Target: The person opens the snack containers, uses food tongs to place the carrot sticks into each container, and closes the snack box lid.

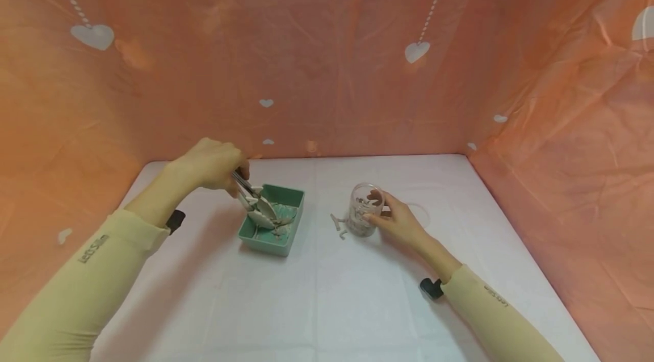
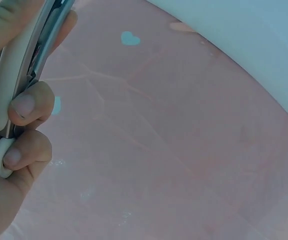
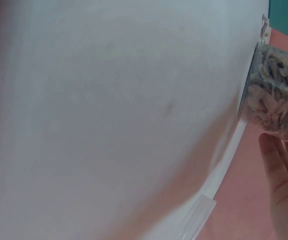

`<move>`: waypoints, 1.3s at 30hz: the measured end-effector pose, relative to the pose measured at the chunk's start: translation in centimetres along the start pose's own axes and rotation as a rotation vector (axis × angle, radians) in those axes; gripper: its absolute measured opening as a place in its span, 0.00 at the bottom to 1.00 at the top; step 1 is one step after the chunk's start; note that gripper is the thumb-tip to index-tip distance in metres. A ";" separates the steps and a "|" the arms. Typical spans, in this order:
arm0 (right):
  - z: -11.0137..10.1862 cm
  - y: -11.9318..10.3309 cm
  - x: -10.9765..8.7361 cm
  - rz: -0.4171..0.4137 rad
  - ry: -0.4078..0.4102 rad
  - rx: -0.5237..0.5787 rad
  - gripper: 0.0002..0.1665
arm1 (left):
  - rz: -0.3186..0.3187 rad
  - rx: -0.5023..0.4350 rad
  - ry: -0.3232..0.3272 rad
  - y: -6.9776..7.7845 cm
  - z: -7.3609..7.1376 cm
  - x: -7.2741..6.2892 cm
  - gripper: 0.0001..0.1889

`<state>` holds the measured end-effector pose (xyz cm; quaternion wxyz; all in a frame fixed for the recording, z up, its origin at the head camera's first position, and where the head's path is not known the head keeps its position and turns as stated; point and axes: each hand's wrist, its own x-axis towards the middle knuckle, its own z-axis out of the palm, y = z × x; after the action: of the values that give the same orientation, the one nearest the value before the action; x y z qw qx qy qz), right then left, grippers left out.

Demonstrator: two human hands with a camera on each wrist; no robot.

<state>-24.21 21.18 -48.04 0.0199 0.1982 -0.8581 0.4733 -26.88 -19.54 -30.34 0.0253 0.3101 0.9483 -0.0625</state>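
My left hand (image 1: 212, 163) grips a pair of tongs (image 1: 259, 207) by the handles; in the left wrist view, fingers curl around the pale handles (image 2: 15, 80). The tongs' broad tips reach down into a green rectangular tray (image 1: 265, 247), among a few thin greyish-brown pieces (image 1: 283, 226). To the right, my right hand (image 1: 401, 223) holds a clear jar (image 1: 365, 211) around its side. The jar stands upright on the table, and similar dried-looking strips (image 3: 274, 95) fill much of it. Whether the tong tips pinch a piece is hard to tell.
Several loose strips (image 1: 337, 222) lie on the white tablecloth (image 1: 317, 299) between tray and jar. A clear round lid (image 1: 421, 215) lies right of the jar, partly behind my right hand. Orange curtains with hearts (image 1: 327, 78) enclose the table's back and sides.
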 end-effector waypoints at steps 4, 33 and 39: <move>0.0 -0.1 0.0 0.010 -0.003 -0.008 0.36 | -0.008 -0.023 0.010 -0.2 -0.1 -0.3 0.13; 0.1 -0.2 -0.2 0.010 0.001 0.010 0.35 | -0.086 -0.135 0.169 -1.4 -2.6 -2.0 0.15; 0.0 -0.2 -0.2 0.011 -0.001 -0.005 0.35 | -0.084 -0.177 0.233 -0.7 -3.8 -1.6 0.16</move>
<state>-23.96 21.13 -47.94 0.0172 0.1935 -0.8604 0.4712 -26.03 -20.56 -26.33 -0.0604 0.2721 0.9587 0.0567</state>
